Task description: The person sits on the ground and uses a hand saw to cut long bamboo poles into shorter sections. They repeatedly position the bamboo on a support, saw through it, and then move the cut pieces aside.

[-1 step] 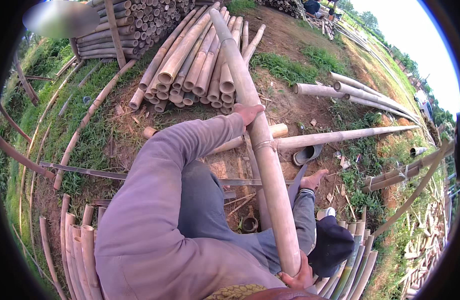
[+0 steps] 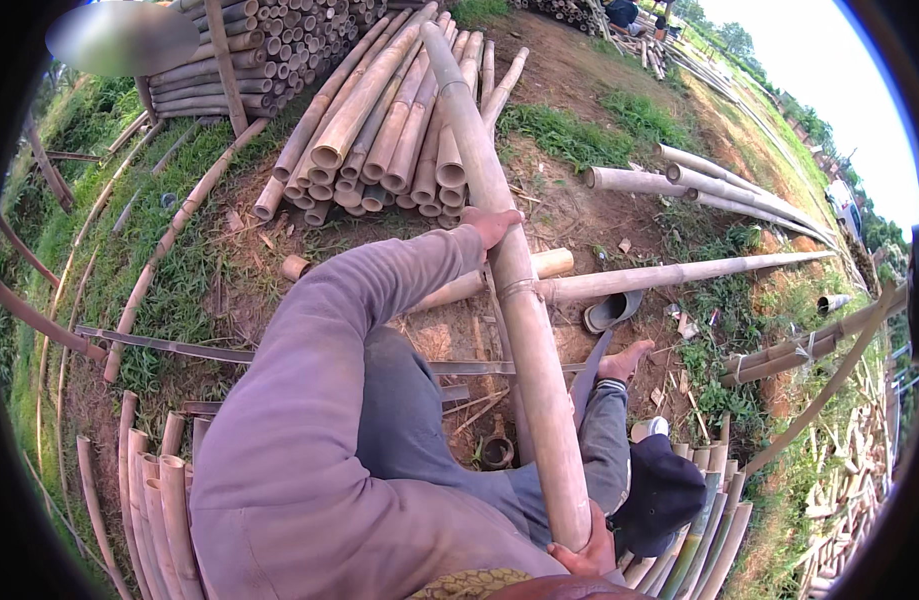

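Outdoor bamboo yard: stacked poles (image 2: 379,120) on grassy dirt (image 2: 569,210).

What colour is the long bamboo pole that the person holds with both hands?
The long bamboo pole is pale tan-yellow with darker node rings, seen best in the head view.

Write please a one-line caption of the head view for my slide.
Left hand and right hand grip a long bamboo pole above a stack of cut bamboo.

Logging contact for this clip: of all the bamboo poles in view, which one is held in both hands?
The long pale bamboo pole running up the picture's middle. The left hand grips it far up, the right hand near its lower end. The stacked poles and others lie untouched on the ground.
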The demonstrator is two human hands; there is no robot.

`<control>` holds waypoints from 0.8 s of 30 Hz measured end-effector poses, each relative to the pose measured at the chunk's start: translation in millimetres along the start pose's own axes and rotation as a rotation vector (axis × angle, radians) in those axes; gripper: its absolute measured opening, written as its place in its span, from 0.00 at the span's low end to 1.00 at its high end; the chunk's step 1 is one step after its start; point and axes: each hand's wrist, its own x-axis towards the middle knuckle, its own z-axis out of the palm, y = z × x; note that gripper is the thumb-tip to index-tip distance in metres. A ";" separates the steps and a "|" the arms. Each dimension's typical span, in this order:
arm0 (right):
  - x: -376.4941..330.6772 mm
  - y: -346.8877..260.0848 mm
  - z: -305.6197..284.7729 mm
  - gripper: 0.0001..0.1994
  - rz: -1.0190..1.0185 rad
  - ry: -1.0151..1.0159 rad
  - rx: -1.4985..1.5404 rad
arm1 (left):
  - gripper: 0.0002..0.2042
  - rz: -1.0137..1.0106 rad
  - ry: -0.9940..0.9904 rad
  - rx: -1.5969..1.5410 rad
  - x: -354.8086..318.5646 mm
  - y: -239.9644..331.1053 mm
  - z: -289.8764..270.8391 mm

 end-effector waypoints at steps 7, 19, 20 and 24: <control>204.8 -114.3 72.4 0.48 -0.041 -0.307 0.635 | 0.51 0.201 0.147 0.432 229.7 61.8 -83.3; 603.6 -319.5 177.2 0.34 -0.552 0.053 0.140 | 0.31 0.807 0.418 0.342 193.9 124.6 -269.0; 587.8 -307.1 167.6 0.33 -0.618 -0.039 0.093 | 0.30 0.784 0.462 0.350 187.6 108.6 -284.5; 540.7 -221.7 133.8 0.29 -0.768 -0.074 -0.080 | 0.23 0.782 0.523 0.316 155.2 62.4 -292.1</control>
